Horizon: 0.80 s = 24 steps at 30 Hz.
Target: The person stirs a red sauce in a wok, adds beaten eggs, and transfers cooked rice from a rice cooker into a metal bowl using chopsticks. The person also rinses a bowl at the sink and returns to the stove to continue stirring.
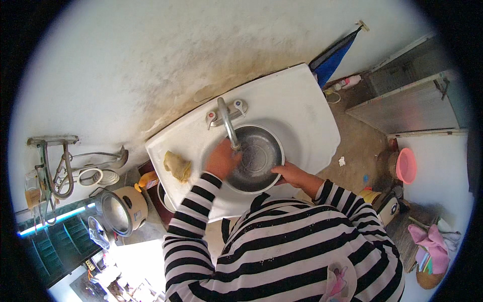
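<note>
A round dark-grey metal pot [260, 154] with a pale rim is tipped a little in the white sink [305, 113], beneath the chrome faucet spout [225, 117]. My right hand [294, 174] grips its right rim, thumb on the inside. At the pot's left side, beside the spout's end, my left hand [222, 159] reaches over the rim; its fingers are blurred and partly hidden by the spout. The pot's inside looks wet. Behind the spout sit two tap handles, one with a red mark [211, 117] and one with a blue mark [239, 105].
A crumpled yellowish cloth [177, 166] lies on the sink's left ledge. Further left stand a rice cooker [128, 209] and an orange bottle [148, 180], below hanging utensils [94, 160]. A blue cloth [332, 60] hangs at right; a pink basin [406, 166] is beyond.
</note>
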Available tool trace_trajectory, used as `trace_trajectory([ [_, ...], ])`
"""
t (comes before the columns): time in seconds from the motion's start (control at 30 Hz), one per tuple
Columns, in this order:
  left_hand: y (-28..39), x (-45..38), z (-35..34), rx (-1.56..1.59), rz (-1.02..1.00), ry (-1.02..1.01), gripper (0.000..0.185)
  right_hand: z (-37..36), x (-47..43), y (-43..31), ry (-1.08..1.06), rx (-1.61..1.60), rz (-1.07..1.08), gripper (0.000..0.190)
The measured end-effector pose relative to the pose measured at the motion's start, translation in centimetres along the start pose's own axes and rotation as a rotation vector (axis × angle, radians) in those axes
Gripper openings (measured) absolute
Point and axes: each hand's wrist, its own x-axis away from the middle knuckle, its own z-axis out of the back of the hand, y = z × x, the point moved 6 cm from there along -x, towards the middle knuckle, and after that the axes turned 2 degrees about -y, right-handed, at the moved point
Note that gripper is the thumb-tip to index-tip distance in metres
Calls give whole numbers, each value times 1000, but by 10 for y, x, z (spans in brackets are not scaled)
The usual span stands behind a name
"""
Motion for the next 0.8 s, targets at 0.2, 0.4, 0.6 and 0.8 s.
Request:
trace_trajectory([
  [0.2,12,-13,-67,-414,-206,-194,28,-33,-15,19,69,93,-33,51],
  [0.4,-9,29,-97,-454,-238,-721,33,-27,-27,19,119,0,126,63],
  [0.6,-19,-12,-35,-140,43,12,36,-53,-22,20,21,-1,25,61],
  [0.8,8,58,-20,-131,-271,-279,37,-31,-6,6,56,-100,-121,40],
])
